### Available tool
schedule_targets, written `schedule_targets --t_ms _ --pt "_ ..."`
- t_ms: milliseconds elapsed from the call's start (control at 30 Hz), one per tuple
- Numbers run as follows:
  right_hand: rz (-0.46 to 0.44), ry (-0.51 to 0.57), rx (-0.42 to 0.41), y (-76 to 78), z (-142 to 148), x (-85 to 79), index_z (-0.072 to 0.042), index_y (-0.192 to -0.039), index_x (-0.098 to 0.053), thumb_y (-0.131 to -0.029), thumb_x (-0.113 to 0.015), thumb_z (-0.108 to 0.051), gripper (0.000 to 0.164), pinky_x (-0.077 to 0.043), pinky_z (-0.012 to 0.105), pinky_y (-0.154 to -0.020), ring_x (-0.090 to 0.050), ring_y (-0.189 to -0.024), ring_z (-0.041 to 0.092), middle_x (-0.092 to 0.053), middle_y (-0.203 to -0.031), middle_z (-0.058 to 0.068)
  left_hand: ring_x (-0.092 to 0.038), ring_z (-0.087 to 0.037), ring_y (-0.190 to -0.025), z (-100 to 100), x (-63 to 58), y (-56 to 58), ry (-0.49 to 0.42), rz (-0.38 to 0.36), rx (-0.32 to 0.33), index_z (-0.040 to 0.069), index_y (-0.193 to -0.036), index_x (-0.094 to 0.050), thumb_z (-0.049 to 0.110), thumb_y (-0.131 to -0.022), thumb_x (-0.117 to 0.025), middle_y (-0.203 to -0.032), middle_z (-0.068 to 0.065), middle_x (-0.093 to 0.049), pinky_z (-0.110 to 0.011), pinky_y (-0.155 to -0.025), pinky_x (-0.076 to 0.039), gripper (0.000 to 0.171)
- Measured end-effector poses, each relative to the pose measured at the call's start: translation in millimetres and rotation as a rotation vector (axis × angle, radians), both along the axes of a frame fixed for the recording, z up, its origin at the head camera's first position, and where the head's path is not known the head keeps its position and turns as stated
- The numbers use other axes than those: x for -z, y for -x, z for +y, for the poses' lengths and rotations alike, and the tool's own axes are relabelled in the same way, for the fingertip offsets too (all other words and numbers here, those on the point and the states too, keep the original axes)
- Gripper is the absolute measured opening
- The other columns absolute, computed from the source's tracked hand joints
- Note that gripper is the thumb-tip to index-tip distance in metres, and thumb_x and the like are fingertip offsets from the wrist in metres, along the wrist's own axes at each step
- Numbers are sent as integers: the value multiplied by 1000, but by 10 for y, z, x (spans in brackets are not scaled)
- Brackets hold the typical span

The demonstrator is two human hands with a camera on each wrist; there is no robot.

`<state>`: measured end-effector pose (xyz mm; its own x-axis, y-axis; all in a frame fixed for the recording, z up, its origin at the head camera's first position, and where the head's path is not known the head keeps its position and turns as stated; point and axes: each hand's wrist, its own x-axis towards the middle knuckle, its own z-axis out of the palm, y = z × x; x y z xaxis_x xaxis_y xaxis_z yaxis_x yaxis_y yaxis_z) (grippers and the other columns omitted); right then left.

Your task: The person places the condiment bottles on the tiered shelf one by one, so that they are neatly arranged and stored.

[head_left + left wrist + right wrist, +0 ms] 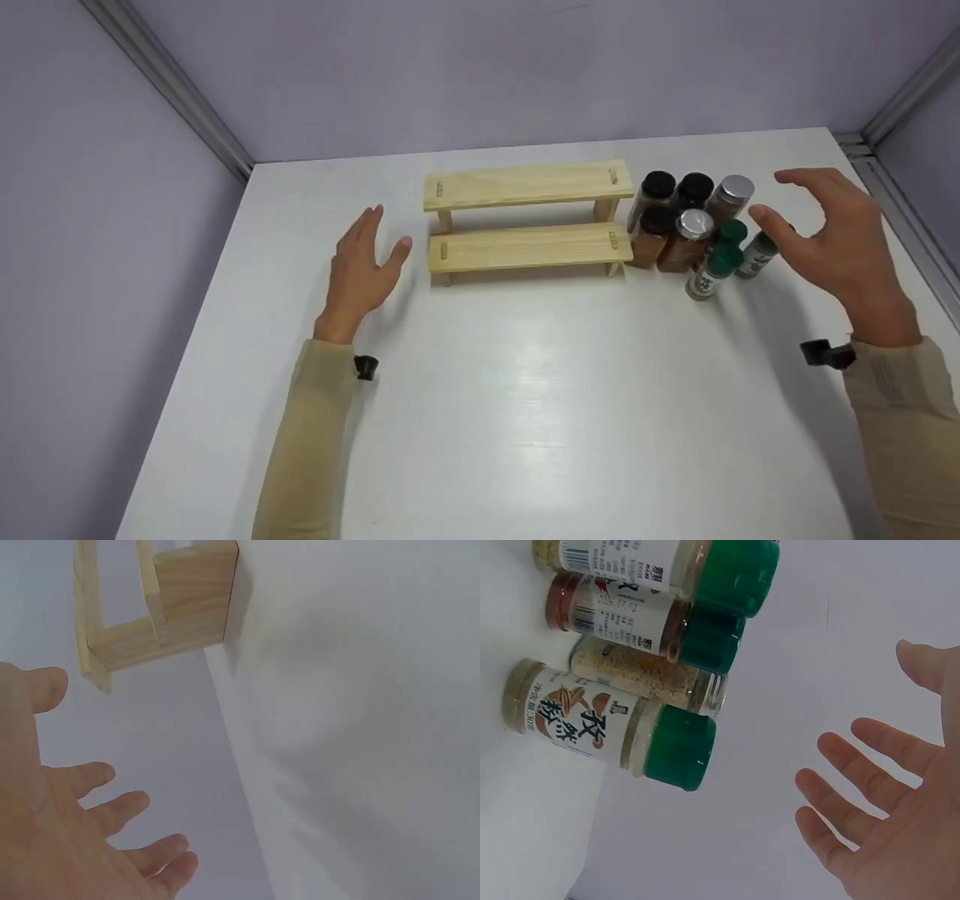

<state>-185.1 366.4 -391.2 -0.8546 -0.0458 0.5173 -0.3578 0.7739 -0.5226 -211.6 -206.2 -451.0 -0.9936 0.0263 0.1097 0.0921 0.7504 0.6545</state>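
Observation:
A two-tier wooden rack (529, 247) stands toward the back of the white table. To its left, my left hand (360, 270) hovers with fingers extended, touching nothing; in the left wrist view the rack's side (195, 585) shows beyond the thumb. Several spice jars cluster at the rack's right end: black-capped jars (651, 238), silver-capped jars (684, 251) and green-capped bottles (705, 285). My right hand (844, 232) is held above and right of them, thumb and fingers spread, holding nothing. The right wrist view has a labelled green-capped bottle (577, 716) apart from the fingers.
The white table (525, 420) reaches back to a pale wall (450, 75). Grey metal frame posts (187, 97) stand at the corners. A small black wrist camera (366, 367) is on the left wrist, another (825, 354) on the right.

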Motion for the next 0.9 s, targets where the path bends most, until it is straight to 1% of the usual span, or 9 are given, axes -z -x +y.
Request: schedule_targets --t_ms 33,100,167,233,367,433,567,733,900 --pt "23 5 0 -23 -1 27 -3 -136 -70 -93 -84 -15 47 -40 22 -113 -62 -130 29 -69 -135 21 -23 -40 -163 25 19 3 -56 -23 12 16 -170 -28 56 -110 -52 -177 -12 -24 -62 -131 -23 77" --pt "63 16 -7 -63 -1 73 -2 -133 -71 -89 -87 -9 48 -38 12 -104 -62 -126 11 -71 -131 21 -30 -38 -160 75 54 11 -176 -75 38 18 -170 -28 56 -110 -51 -176 -10 -27 -58 -130 -29 75" --pt "87 33 -12 -99 -4 116 -1 -132 -72 -85 -89 -5 50 -38 9 -102 -58 -122 -4 -72 -129 22 -40 -37 -155 121 93 22 -298 -121 67 19 -170 -30 54 -111 -52 -174 -9 -32 -53 -126 -38 72" --pt "103 53 -27 -135 -2 153 2 -130 -72 -82 -91 -1 52 -41 9 -102 -56 -120 -11 -73 -127 23 -51 -37 -146 159 136 34 -423 -159 99 17 -169 -32 48 -112 -53 -171 -11 -37 -51 -120 -47 68" --pt "99 110 -55 -214 -5 247 3 -130 -72 -78 -92 2 55 -47 9 -100 -61 -116 -8 -73 -124 21 -61 -34 -136 222 258 56 -628 -242 103 11 -167 -34 37 -113 -57 -164 -14 -45 -44 -114 -54 64" --pt "84 138 -62 -260 -7 312 3 -130 -72 -77 -93 3 57 -49 9 -97 -64 -114 -4 -73 -123 19 -62 -30 -134 245 334 58 -688 -292 77 10 -167 -35 34 -112 -58 -163 -14 -47 -41 -113 -55 64" --pt "60 196 -75 -330 -9 461 3 -128 -72 -74 -93 8 58 -52 8 -93 -67 -110 1 -72 -119 12 -58 -26 -137 297 469 89 -851 -366 39 7 -165 -39 24 -111 -60 -160 -15 -50 -35 -111 -53 60" --pt "14 232 -65 -363 -53 589 1 -128 -73 -74 -93 10 58 -54 7 -88 -69 -105 2 -73 -114 4 -57 -24 -135 338 556 168 -1077 -371 35 0 -160 -43 5 -108 -61 -156 -20 -51 -28 -105 -55 55" --pt "-72 283 -30 -363 -125 654 1 -125 -73 -76 -94 5 53 -57 7 -83 -72 -100 4 -73 -110 0 -56 -24 -135 311 590 189 -1214 -372 61 -3 -161 -40 -2 -107 -59 -156 -21 -49 -28 -105 -56 57"
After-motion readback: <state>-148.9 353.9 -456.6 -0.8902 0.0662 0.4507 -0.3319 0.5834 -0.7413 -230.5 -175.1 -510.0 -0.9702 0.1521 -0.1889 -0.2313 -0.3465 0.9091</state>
